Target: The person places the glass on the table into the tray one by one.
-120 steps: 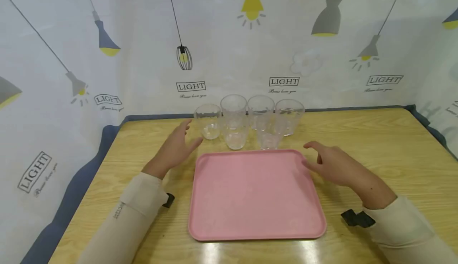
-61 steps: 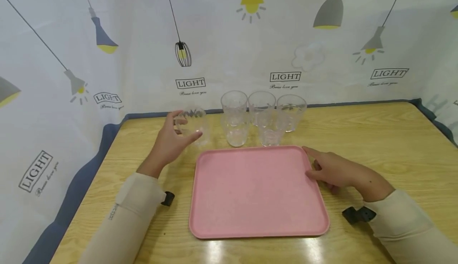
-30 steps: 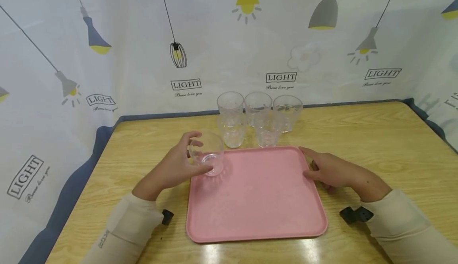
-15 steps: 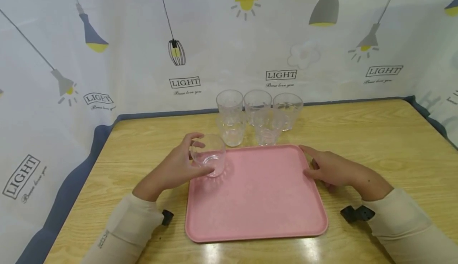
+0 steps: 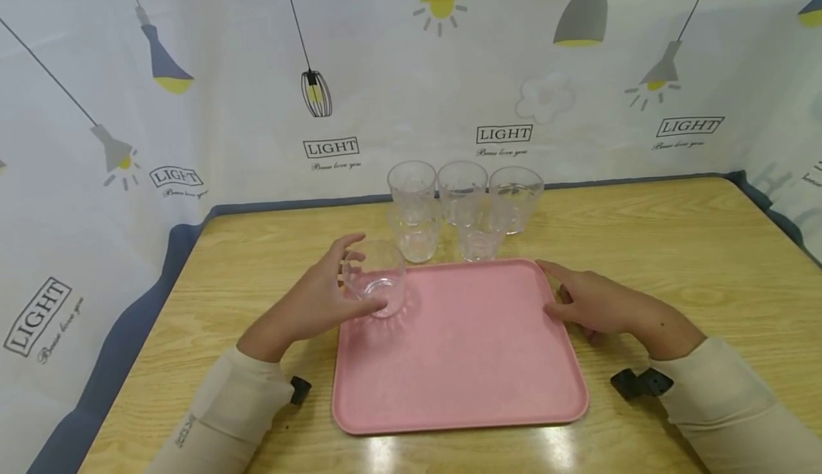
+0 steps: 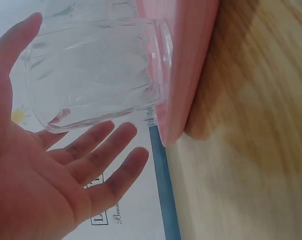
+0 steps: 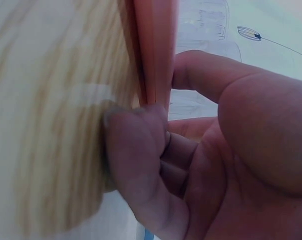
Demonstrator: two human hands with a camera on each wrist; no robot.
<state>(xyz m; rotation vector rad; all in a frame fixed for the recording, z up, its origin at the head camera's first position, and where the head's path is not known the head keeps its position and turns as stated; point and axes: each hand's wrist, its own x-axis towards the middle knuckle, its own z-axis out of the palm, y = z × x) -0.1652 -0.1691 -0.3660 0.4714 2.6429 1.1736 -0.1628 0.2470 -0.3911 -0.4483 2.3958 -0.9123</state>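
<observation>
A clear glass [image 5: 375, 281] stands upright on the back left corner of the pink tray [image 5: 462, 360]. My left hand [image 5: 324, 299] is spread around its left side. In the left wrist view the thumb and fingers [image 6: 123, 172] of that hand are loosely extended, with a gap between them and the glass [image 6: 95, 75]. At the tray's right edge my right hand [image 5: 597, 306] grips the rim, thumb on top. In the right wrist view its other fingers curl low beside the tray wall [image 7: 158, 50], against the table.
Behind the tray several more clear glasses [image 5: 462, 192] stand in two close rows, partly overlapping in view. The wooden table [image 5: 674, 245] ends at a white curtain [image 5: 385, 46] printed with lamps. The front glasses stand close to the tray's back rim.
My left hand took the leftmost glass from the table and set it on the tray; its fingers have just loosened. My right hand moved onto the tray's right rim and stays there.
</observation>
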